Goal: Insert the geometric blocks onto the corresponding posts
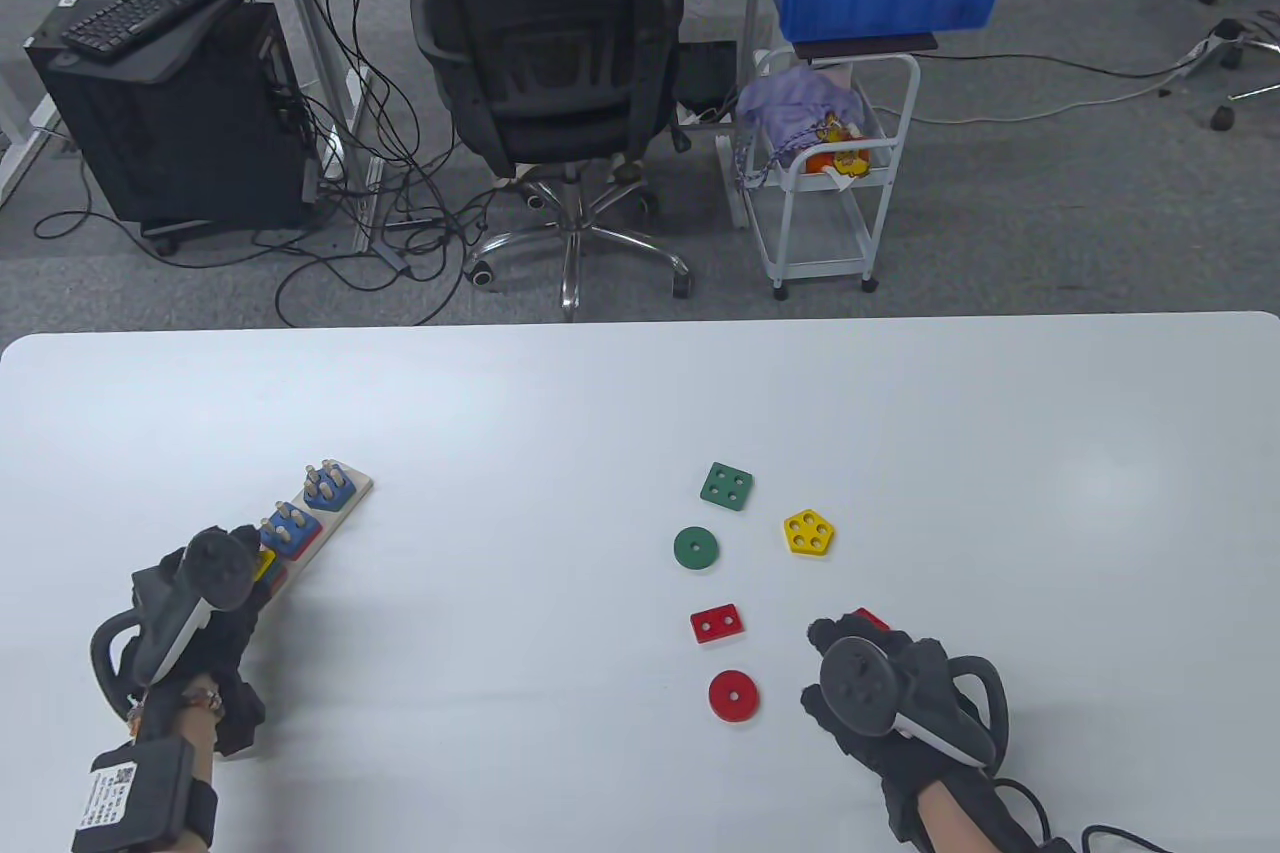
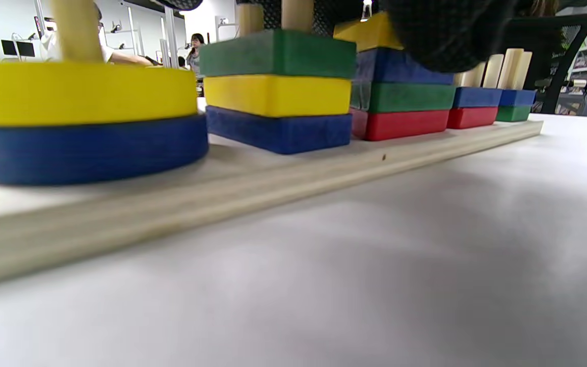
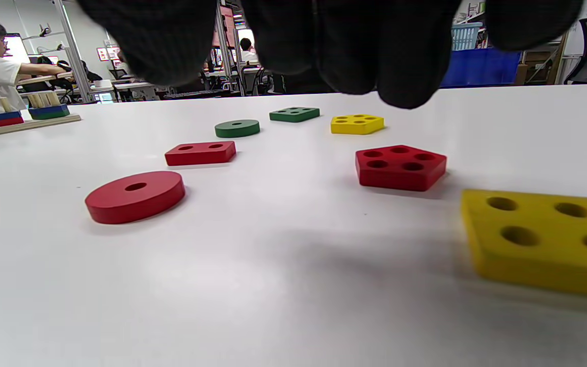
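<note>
The wooden peg board (image 1: 352,496) lies at the left with stacked blocks on its posts; in the left wrist view a yellow disc (image 2: 79,92) sits on a blue one, beside a green-topped stack (image 2: 278,53). My left hand (image 1: 228,555) lies over the board's near end, its fingers (image 2: 436,35) draped on a yellow-topped stack. My right hand (image 1: 830,638) hovers with loosely curled fingers (image 3: 354,46), holding nothing, just above a red pentagon (image 3: 400,165) and a yellow square (image 3: 543,239). The table view hides the yellow square under that hand.
Loose blocks lie right of centre: a green square (image 1: 726,485), a green disc (image 1: 696,548), a yellow pentagon (image 1: 810,533), a red rectangle (image 1: 716,624) and a red disc (image 1: 733,696). An office chair (image 1: 545,43) and a cart (image 1: 830,163) stand beyond the table's far edge.
</note>
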